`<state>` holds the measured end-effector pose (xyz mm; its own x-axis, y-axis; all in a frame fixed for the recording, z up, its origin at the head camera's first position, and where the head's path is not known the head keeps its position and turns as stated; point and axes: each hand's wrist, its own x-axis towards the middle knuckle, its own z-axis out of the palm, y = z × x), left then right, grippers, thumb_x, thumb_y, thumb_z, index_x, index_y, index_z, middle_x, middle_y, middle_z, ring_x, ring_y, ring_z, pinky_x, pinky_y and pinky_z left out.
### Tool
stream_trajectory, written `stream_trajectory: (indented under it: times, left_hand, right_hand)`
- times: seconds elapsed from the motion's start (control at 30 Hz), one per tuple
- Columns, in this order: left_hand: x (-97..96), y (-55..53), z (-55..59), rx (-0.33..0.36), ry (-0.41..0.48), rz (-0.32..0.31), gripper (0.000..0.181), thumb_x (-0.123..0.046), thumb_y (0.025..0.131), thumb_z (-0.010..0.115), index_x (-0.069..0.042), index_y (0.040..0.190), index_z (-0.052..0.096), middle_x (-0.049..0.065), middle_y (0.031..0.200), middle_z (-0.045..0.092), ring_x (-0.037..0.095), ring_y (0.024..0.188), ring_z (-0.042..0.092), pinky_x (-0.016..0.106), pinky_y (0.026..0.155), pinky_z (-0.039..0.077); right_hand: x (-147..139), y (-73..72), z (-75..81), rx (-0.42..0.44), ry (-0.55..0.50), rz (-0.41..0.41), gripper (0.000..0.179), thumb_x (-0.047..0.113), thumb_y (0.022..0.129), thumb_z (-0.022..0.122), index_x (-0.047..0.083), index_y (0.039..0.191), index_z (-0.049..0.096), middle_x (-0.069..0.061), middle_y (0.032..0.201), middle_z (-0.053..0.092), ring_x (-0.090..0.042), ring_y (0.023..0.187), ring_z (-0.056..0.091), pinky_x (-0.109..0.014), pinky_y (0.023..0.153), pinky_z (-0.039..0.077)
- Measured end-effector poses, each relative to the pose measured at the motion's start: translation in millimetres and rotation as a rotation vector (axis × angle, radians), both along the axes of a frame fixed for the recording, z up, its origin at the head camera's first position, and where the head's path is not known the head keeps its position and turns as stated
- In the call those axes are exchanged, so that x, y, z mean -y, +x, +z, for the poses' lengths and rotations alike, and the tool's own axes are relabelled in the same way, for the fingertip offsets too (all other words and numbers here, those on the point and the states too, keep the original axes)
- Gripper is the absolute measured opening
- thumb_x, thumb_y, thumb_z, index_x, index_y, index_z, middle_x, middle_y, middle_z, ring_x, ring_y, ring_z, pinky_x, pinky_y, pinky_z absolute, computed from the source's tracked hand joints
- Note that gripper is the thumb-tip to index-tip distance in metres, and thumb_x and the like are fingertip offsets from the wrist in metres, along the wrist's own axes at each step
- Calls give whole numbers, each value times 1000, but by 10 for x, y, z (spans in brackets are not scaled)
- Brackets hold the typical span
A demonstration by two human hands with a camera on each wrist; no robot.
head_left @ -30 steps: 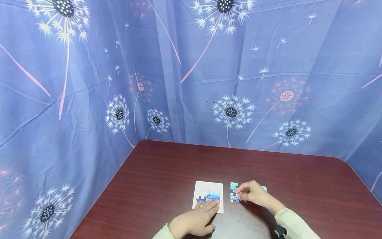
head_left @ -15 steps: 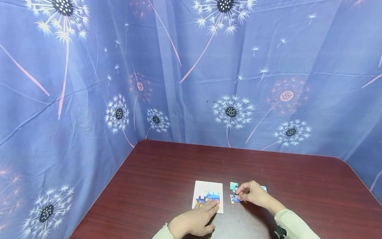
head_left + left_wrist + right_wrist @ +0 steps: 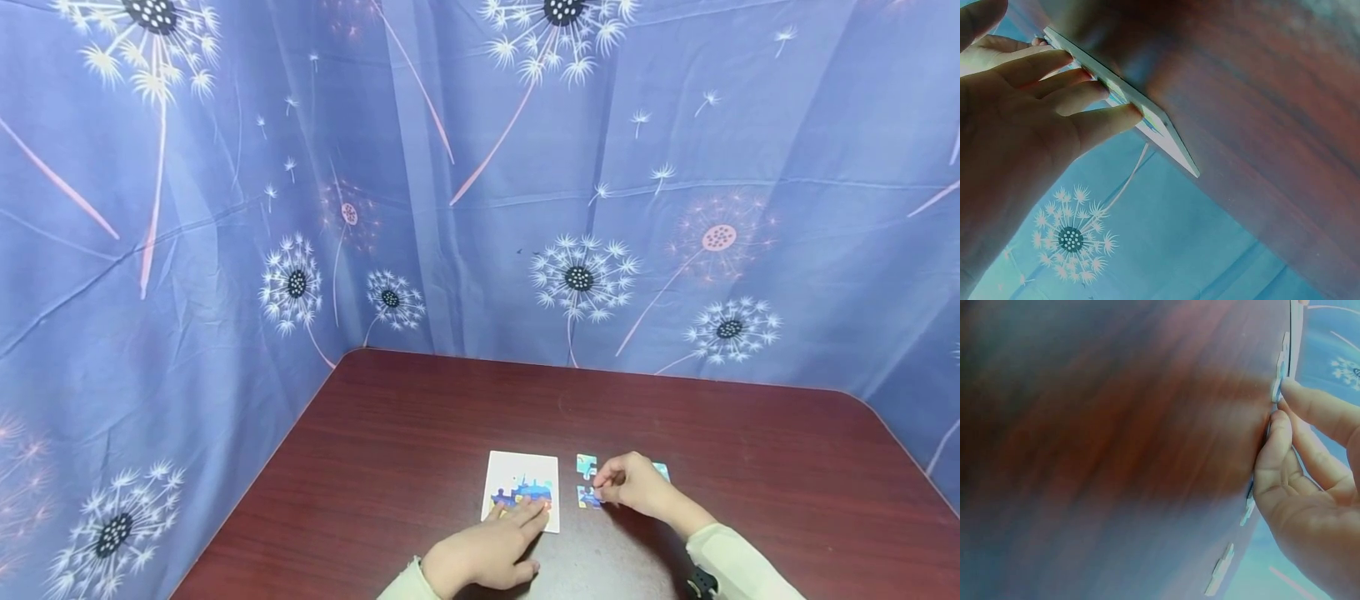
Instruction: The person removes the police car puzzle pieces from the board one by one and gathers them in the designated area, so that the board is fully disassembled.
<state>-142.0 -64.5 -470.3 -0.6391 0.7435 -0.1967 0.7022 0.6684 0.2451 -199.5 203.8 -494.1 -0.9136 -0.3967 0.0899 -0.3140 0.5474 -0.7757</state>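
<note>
My left hand lies with extended fingers on a white puzzle board that carries a partly filled blue and yellow picture. In the left wrist view its fingertips rest on the face of the board. To the right of the board, my right hand has thumb and finger pinched at the right edge of a blue puzzle piece. Just beyond that lies a light-blue puzzle piece, a small gap between them. The right wrist view shows the fingertips at a piece's thin edge.
Another light-blue puzzle piece shows behind the right hand, mostly covered. Loose pieces lie flat on the dark red wooden table in the right wrist view. A blue dandelion-print curtain hangs along the table's back and left edges.
The nearer puzzle piece at my right fingertips has come slightly away from the farther one, opening a gap. My left hand stays on the board. The head view shifts slightly.
</note>
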Motion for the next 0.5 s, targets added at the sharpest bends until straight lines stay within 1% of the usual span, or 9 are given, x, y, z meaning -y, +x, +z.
stream_trajectory:
  times: [0.2, 0.4, 0.5]
  left_hand:
    - [13, -5, -14, -17, 9, -8, 64, -35, 94, 56, -8, 149, 35, 6, 156, 28, 25, 142, 27, 53, 109, 32]
    - [22, -11, -53, -35, 9, -21, 64, -35, 94, 56, -8, 148, 36, 6, 156, 29, 26, 142, 28, 52, 109, 32]
    - [24, -12, -68, -27, 9, -23, 64, -35, 95, 56, -7, 149, 35, 6, 156, 28, 26, 142, 27, 53, 109, 32]
  right_hand:
    - [16, 6, 15, -12, 7, -8, 4, 0, 76, 73, -1, 77, 69, 1, 62, 62, -2, 51, 49, -21, 47, 44]
    - [8, 0, -11, -3, 6, -10, 6, 2, 77, 75, 2, 77, 70, 2, 61, 61, -2, 51, 49, -21, 47, 44]
    - [-7, -4, -12, 5, -17, 7, 6, 4, 79, 75, 1, 79, 70, 1, 61, 61, -2, 50, 50, -21, 47, 44]
